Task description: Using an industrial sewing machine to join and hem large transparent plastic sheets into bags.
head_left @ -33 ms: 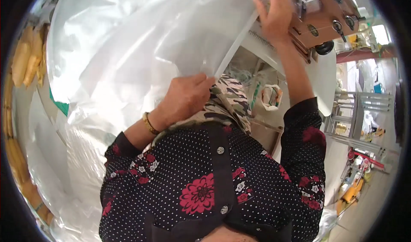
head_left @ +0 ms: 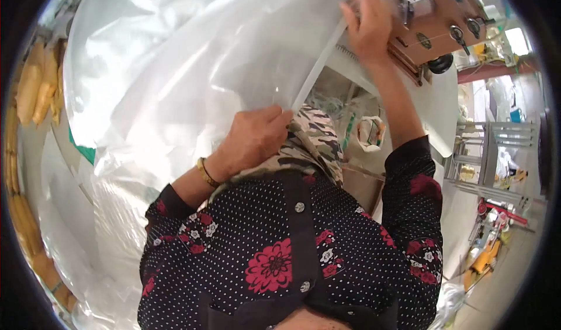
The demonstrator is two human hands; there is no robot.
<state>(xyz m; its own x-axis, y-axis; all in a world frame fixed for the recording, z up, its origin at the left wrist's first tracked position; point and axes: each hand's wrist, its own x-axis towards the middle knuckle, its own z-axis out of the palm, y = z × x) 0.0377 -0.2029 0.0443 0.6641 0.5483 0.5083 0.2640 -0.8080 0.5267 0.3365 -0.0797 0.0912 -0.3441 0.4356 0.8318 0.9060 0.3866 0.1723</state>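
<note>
A large sheet of translucent plastic film (head_left: 175, 55) spreads over the left and middle of the view, its folded edge running diagonally up to a brown sewing machine (head_left: 435, 23). The near end of that edge is pinched in my left hand (head_left: 257, 137), fingers closed, just above my lap. Beside the machine's needle area, my right hand (head_left: 371, 29) rests by the far end of the edge. Its thumb stands apart from the fingers, which are stretched out and partly blurred. Whatever lies under those fingers is hidden.
The white machine table (head_left: 441, 108) extends to the right, with a black knob (head_left: 440, 63) on the machine above it. Below the table edge is a white roll (head_left: 370, 134). Yellow bundles (head_left: 30, 84) line the far left. A grey metal rack (head_left: 485, 155) stands at right.
My right hand has shifted slightly left, closer to the film edge. My left hand keeps its pinch, a little lower in view.
</note>
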